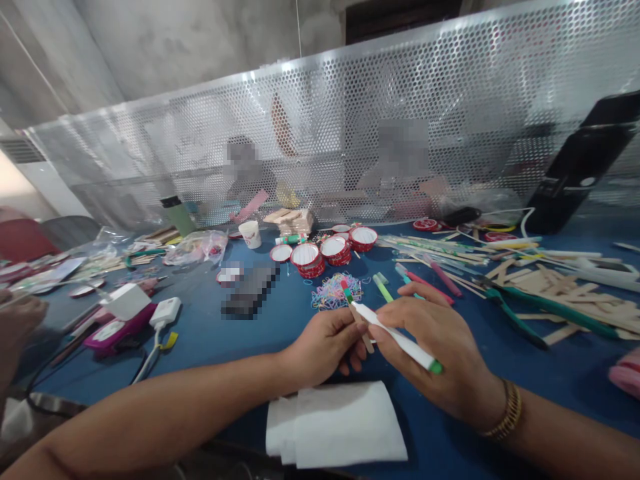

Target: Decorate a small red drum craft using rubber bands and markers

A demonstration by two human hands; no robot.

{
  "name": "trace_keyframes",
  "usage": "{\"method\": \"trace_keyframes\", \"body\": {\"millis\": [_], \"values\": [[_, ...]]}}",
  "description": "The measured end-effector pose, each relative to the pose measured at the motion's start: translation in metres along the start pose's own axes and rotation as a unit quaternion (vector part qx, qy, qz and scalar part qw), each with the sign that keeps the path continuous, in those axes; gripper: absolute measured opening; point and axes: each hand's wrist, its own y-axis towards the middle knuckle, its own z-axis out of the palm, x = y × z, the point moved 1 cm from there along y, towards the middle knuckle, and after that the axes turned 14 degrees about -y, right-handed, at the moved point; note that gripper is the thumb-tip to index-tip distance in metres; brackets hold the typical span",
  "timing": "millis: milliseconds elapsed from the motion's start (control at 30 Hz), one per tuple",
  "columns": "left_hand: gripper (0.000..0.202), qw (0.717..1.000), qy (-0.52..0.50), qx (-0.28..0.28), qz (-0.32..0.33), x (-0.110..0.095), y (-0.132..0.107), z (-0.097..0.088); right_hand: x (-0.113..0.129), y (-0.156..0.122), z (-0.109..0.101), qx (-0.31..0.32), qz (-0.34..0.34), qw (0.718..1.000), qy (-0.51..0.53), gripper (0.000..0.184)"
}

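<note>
My left hand [325, 347] pinches a small wooden craft stick [361, 327] over the blue table [240, 337]. My right hand [440, 353] grips a white marker with a green end [400, 340], its tip resting on the stick's coloured top. A pile of coloured rubber bands [336, 292] lies just beyond the hands. A folded white tissue [335, 423] sits below them near the table's front edge.
Red-rimmed round caps [325, 252], a white cup [251, 234], loose markers [430, 277], green-handled pliers [525, 310] and many wooden sticks [565, 290] lie behind and right. A pink device with white charger [135, 320] sits left. Behind a perforated metal screen [350, 120] sit two people.
</note>
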Motion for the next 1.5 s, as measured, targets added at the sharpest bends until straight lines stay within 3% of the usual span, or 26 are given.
{"method": "trace_keyframes", "body": {"millis": [1500], "values": [[0.048,1.0,-0.018,0.0,0.006,-0.001,-0.001,0.0009,-0.0021,0.0017,-0.001,0.001,0.024,1.0,0.014,0.008]]}}
